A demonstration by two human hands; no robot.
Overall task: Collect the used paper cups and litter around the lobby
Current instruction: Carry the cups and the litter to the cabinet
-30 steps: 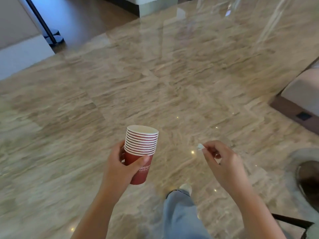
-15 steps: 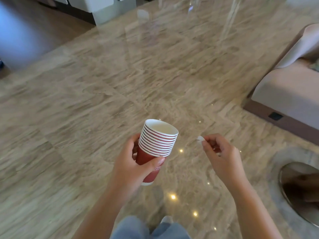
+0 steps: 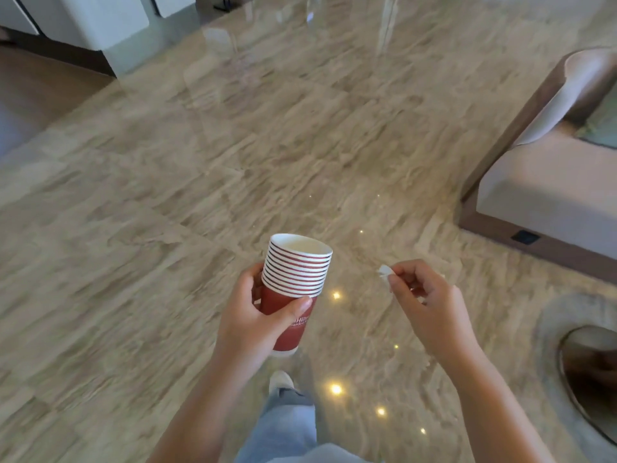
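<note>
I hold the stack of paper cups (image 3: 295, 279) in my left hand (image 3: 248, 324), thumb across its front and fingers curled round the back. The cups are dark red outside with white rims and white insides. They are nested one in another, so the rims make a band of thin red and white stripes above my thumb. White lettering on the outermost cup is partly hidden under my thumb. The stack tilts a little, its open mouth up and leaning towards my right hand (image 3: 430, 312). That hand pinches a small white scrap of paper (image 3: 384, 271), which sticks out on the side nearest the cups, apart from them.
</note>
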